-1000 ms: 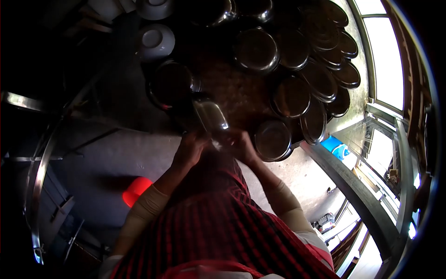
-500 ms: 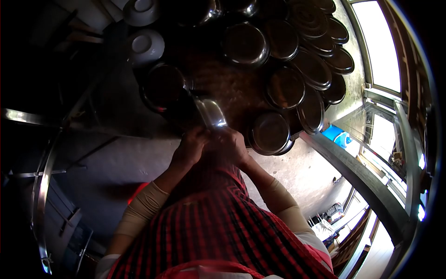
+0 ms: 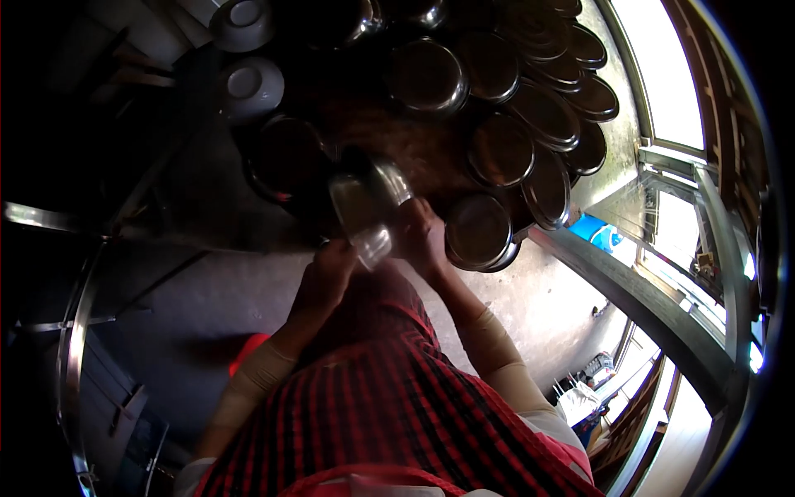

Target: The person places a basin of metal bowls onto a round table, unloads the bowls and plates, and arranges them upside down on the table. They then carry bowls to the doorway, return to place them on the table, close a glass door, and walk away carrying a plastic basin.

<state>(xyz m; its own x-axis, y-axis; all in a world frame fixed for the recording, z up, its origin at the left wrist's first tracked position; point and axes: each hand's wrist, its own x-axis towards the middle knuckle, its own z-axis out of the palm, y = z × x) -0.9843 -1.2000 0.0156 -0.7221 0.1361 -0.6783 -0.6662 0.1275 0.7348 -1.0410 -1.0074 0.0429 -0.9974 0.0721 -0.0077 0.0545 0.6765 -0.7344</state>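
A shiny metal bowl (image 3: 358, 211) is tilted on its edge between my hands, over the near edge of the dark table. A second curved metal surface (image 3: 392, 180) shows on its right side; I cannot tell whether that is the same bowl's wall or another bowl. My left hand (image 3: 330, 272) is closed at the lower left rim, its fingers partly in shadow. Closed against the right side, my right hand (image 3: 421, 236) grips the metal. Close by on the left lies a dark round pan (image 3: 286, 157), and on the right a round metal dish (image 3: 479, 232).
Several round metal dishes and lids (image 3: 542, 114) overlap along the table's right side. A larger metal basin (image 3: 427, 76) sits farther back. Two white bowls (image 3: 251, 87) stand upside down at the left. A blue container (image 3: 593, 232) is beyond the table, right of a grey beam (image 3: 629, 294).
My hands have moved apart, the left one down and leftward, the right one slightly up. The metal bowl has turned, showing a broad face toward the left. The view has shifted slightly.
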